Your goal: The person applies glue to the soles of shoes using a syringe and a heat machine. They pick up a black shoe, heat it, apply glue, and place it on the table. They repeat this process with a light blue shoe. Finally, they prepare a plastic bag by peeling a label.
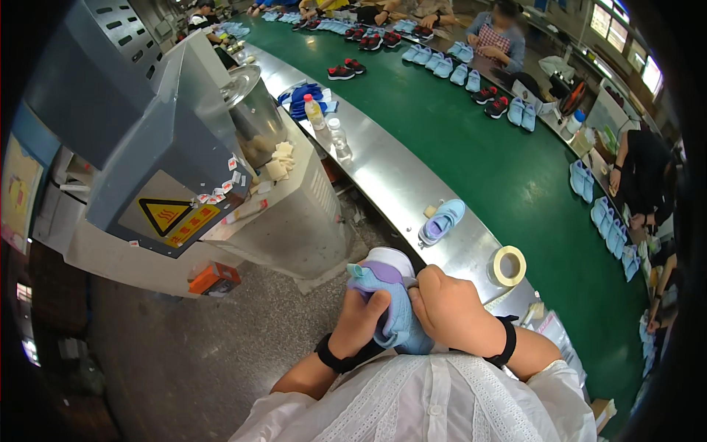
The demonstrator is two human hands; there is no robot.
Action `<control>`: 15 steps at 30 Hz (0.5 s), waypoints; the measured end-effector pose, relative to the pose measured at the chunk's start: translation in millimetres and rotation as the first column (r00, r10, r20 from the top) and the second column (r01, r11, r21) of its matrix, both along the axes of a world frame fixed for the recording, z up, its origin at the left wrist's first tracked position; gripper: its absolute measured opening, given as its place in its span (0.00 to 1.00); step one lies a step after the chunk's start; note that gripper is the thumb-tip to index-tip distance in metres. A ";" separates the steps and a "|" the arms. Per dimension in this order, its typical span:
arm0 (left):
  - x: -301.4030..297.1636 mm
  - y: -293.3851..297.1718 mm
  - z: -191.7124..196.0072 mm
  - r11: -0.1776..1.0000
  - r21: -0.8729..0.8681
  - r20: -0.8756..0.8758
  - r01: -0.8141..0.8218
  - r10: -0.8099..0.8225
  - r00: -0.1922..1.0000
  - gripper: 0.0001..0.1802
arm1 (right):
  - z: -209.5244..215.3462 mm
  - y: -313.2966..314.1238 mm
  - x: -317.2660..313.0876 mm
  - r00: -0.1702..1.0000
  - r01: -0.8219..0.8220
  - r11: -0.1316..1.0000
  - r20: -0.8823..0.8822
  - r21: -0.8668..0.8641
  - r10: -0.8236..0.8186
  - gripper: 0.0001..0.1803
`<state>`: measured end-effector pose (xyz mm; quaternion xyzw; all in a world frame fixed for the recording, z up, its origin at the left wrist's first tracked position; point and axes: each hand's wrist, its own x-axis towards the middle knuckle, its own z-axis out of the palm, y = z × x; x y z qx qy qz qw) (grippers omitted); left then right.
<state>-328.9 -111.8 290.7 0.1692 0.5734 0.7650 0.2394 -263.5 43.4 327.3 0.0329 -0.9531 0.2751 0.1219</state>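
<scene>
I hold a small light-blue shoe [392, 295] with a purple strap and white sole in front of my chest. My left hand [359, 322] grips its near side from the left. My right hand [449, 309] clasps it from the right, fingers pressed on the upper. Both wrists wear black bands. A second light-blue shoe [442, 221] lies on the steel ledge [398, 184] just beyond.
A roll of tape [509, 265] lies on the ledge to the right. A grey machine [169, 140] with a yellow warning label stands at left. Two bottles [328, 125] stand farther along. Several shoes sit on the green conveyor [501, 169], with other people seated around it.
</scene>
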 end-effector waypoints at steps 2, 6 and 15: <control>1.2 0.5 -2.3 1.000 -0.007 -0.018 -0.018 0.018 1.000 0.31 | -2.2 -0.2 -0.9 1.000 -0.006 1.000 -0.011 -0.002 0.006 0.10; 0.6 -2.5 -6.0 0.999 0.032 0.022 0.031 -0.031 0.999 0.36 | 1.4 13.4 -4.3 0.990 -0.139 0.981 -0.021 -0.134 0.137 0.11; 7.8 2.6 -15.1 0.998 0.038 0.030 0.058 -0.059 0.998 0.40 | 1.2 19.2 10.0 0.993 -0.111 0.991 -0.051 -0.075 0.107 0.10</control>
